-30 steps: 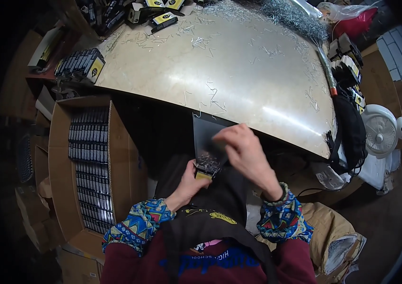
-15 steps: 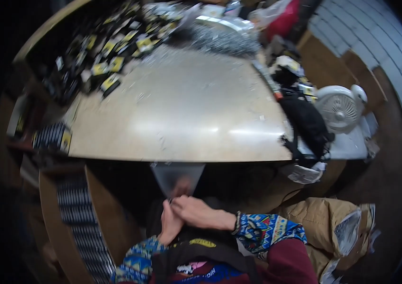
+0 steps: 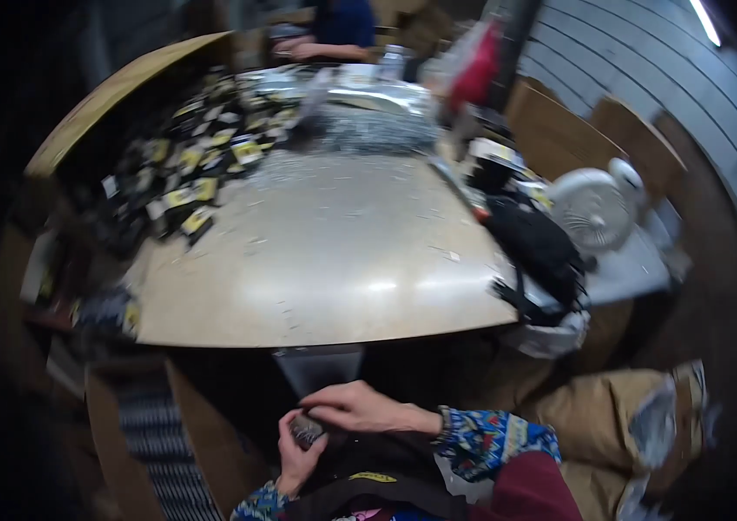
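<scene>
My left hand (image 3: 296, 456) is low in front of my body, its fingers and thumb curled round a small dark grey bundle with glints on it (image 3: 306, 430). Blur hides exactly what the bundle is. Just above it, my right hand (image 3: 360, 406) reaches in from the right, fingertips bent down at the bundle's upper edge. Whether those fingertips pinch a piece is too small to make out. Both hands are below the near edge of the table (image 3: 325, 295), over my dark apron (image 3: 386, 456).
Small black-and-yellow packets (image 3: 199, 193) heap at the table's left. A silvery heap (image 3: 373, 130) lies at the back. A black bag (image 3: 533, 243) and white fan (image 3: 592, 208) are right. An open carton (image 3: 190, 408) and brown sack (image 3: 603, 408) flank me. Another person's hands (image 3: 299, 48) show beyond.
The view has tilted up, bringing another person into sight at the back. My hands have parted slightly, and the dark bundle in my left hand now shows.
</scene>
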A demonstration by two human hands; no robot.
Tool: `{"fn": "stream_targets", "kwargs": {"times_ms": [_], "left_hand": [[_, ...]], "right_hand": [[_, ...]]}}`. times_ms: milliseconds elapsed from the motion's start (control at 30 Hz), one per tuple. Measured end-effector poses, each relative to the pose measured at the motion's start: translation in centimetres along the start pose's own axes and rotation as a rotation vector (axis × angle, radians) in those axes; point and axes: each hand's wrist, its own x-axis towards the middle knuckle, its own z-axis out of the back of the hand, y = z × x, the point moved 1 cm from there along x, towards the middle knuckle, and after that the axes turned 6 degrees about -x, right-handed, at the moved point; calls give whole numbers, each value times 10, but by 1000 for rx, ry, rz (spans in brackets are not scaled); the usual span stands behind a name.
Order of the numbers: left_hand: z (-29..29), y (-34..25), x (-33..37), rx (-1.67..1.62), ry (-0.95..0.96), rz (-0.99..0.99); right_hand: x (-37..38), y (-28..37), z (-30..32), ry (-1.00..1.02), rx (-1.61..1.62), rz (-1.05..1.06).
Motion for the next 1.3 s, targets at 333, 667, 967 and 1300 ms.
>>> {"fn": "stream_targets", "kwargs": {"times_ms": [333, 667, 967, 1300], "left_hand": [[-31, -48, 53, 43, 83, -230], [-23, -66, 66, 294, 78, -248], [-35, -64, 75, 99, -31, -222], [-37, -66, 88, 376, 105, -490]], "right_hand": [[1, 12, 24, -106, -147, -438], [1, 0, 33, -314, 92, -408], [15, 36, 41, -425, -248, -422], [15, 1, 50, -127, -146, -308]]}}
